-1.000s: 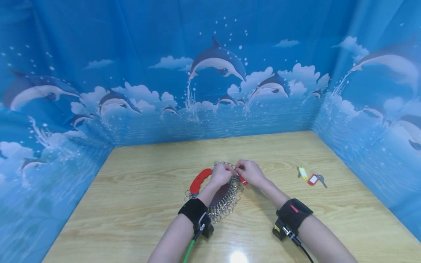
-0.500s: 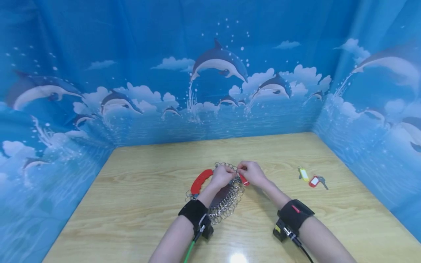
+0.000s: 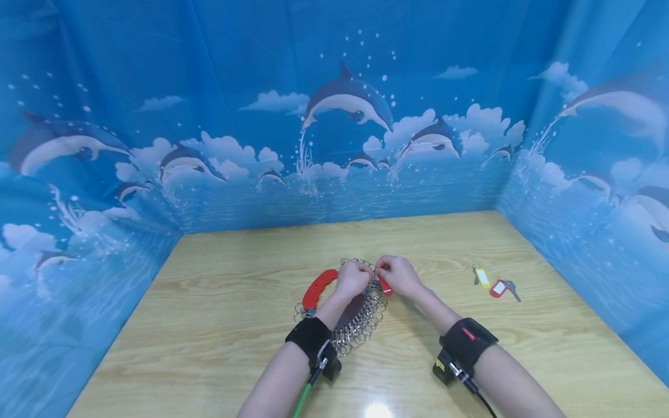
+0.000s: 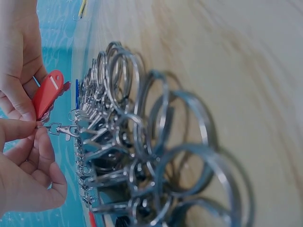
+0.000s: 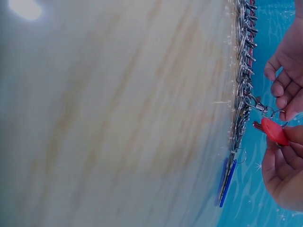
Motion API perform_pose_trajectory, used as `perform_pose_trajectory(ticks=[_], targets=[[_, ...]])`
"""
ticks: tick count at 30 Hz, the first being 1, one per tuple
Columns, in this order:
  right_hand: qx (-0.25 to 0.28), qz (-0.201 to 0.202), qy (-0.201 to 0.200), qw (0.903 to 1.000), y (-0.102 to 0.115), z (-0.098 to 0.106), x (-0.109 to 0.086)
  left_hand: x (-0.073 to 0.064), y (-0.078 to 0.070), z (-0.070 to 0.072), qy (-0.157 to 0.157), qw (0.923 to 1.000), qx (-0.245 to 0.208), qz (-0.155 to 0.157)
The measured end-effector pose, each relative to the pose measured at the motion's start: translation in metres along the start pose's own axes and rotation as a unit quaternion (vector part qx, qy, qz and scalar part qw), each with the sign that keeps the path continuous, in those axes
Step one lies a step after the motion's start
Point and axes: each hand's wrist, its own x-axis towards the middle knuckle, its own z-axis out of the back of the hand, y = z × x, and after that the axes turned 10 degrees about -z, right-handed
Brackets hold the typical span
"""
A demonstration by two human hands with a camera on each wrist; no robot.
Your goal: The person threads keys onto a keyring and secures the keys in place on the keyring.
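My left hand (image 3: 353, 280) pinches a small key ring (image 4: 42, 126) between thumb and fingertip. That ring is linked to a metal swivel clasp (image 4: 66, 130) on a large round key holder (image 3: 360, 322). The holder lies on the table with a red curved grip (image 3: 317, 288) and several clasps and split rings round its edge; my left hand and forearm hide part of it. Right beside, my right hand (image 3: 401, 275) holds a red key tag (image 5: 274, 131) between thumb and fingers, close against the pinched ring. A key's end (image 5: 258, 126) shows by the tag.
On the right of the wooden table (image 3: 235, 348) lie a yellow-tagged key (image 3: 482, 277) and a red-tagged key (image 3: 499, 288). A blue tag (image 5: 228, 183) lies near the holder's edge. Blue dolphin-print curtain (image 3: 235, 174) borders the table's back and sides.
Both hands stay at the same spot over the holder's far right edge. The red tag in my right hand shifts only slightly; the view tilts a little.
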Motion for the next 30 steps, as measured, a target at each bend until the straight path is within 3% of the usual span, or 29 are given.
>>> perform_pose_trajectory(ticks=[6,14,20,26,30], targets=[[-0.001,0.012,0.004,0.9999,-0.0017,-0.0019,0.0006,-0.0007,-0.0003,-0.0008,-0.007,0.9999,0.009,-0.004],[-0.015,0.043,0.015,0.9988,-0.0006,-0.0002,0.0001,-0.0007,-0.0006,-0.0003,-0.014,0.9998,0.003,0.012],[-0.017,0.038,0.014,0.999,-0.0007,0.0009,0.0012,0.0,0.0016,-0.0009,-0.014,0.9998,-0.009,0.014],[0.005,0.013,0.008,0.9999,-0.0046,0.0005,0.0023,0.0011,0.0067,-0.0022,0.023,0.9988,-0.041,-0.011],[0.012,0.005,0.01,0.9999,-0.0054,0.0004,0.0028,0.0011,0.008,-0.002,0.023,0.9982,-0.041,-0.036]])
